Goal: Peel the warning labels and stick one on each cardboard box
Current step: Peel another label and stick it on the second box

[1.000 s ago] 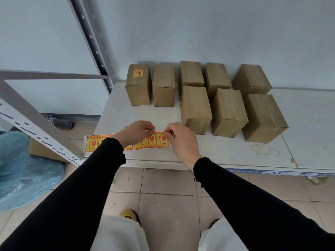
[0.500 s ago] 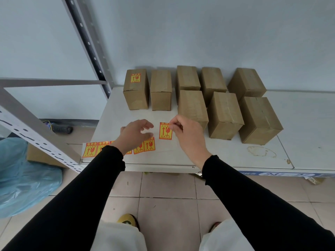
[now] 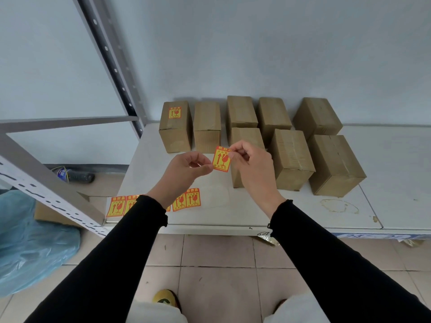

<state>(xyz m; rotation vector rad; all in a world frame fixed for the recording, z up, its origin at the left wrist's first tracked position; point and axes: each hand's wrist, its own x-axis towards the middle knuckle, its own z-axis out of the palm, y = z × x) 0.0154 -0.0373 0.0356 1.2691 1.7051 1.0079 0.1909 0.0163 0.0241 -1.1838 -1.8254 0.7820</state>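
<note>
Warning label (image 3: pixel 221 159), single, orange-yellow with red arrow and glass marks, held in the air above the white shelf (image 3: pixel 245 206), in front of the near-left box of the front row. Pinched at its upper right corner between thumb and forefinger of the right hand (image 3: pixel 250 166), remaining fingers curled loosely in. Left hand (image 3: pixel 186 170) just beside the label's left edge, fingers curved round in a loose ring, thumb tip at or very near the lower left edge; actual contact hard to judge. Both forearms in black sleeves (image 3: pixel 130 241). Strip of remaining labels (image 3: pixel 186 200) flat on the shelf's near left part, partly hidden beneath the left wrist, its left end (image 3: pixel 116 206) reaching past the shelf's edge. Eight cardboard boxes grouped toward the wall: back row of five, front row of three. Leftmost back box (image 3: pixel 175 127) already bearing a label (image 3: pixel 175 112) on its top face. Second back box (image 3: pixel 207 125) bare on top, likewise the third (image 3: pixel 241 111), fourth (image 3: pixel 274 115) and fifth (image 3: pixel 317 116). Front row: one box (image 3: pixel 245 138) largely behind the right hand and the held label, a middle box (image 3: pixel 291 157), and a right box (image 3: pixel 335 164), all without labels on visible faces. Faint brownish ring stain (image 3: pixel 339 206) on the shelf to the right. Grey metal rack upright (image 3: pixel 109 64) at the left, blue plastic bag (image 3: pixel 30 241) on the tiled floor (image 3: pixel 217 264) below it.
</note>
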